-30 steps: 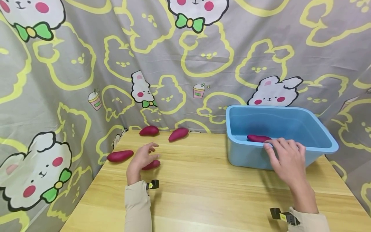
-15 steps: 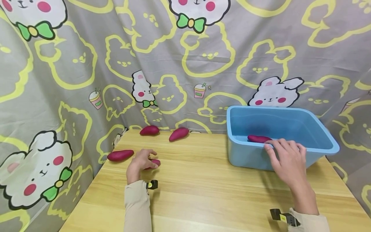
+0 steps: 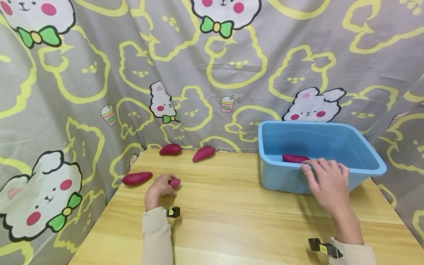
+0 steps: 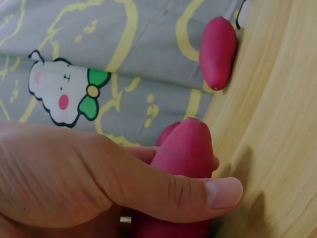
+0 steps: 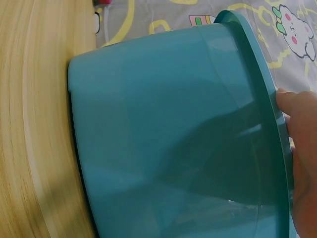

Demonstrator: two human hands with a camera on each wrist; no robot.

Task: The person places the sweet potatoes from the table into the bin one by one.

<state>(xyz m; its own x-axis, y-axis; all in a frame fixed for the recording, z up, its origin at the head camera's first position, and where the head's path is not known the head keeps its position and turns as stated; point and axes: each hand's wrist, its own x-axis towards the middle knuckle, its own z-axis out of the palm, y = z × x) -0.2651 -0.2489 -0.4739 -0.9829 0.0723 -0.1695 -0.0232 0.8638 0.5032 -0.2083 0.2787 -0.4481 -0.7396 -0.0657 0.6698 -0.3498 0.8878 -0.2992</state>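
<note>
My left hand (image 3: pixel 160 186) grips a purple-red sweet potato (image 3: pixel 174 183) at the left of the table, thumb on one side and fingers on the other. The left wrist view shows the thumb across this sweet potato (image 4: pixel 185 148), whose tip points up. Close by on the left lies another sweet potato (image 3: pixel 137 178). Over at the right, my right hand (image 3: pixel 329 182) holds the near rim of a blue plastic bin (image 3: pixel 285 180), fingers bent over the edge. Inside the bin is a sweet potato (image 3: pixel 294 158), partly hidden by the near wall and rim.
Two more sweet potatoes, one at the back left (image 3: pixel 170 149) and one to its right (image 3: pixel 204 154), lie along the wooden table's (image 3: pixel 232 217) far edge. A grey patterned curtain (image 3: pixel 198 73) hangs behind and to the left. Each wrist wears a small black camera.
My left hand has come down from above the sweet potato and closed its fingers and thumb around it; the sweet potato has tilted slightly. The right hand and bin have not moved.
</note>
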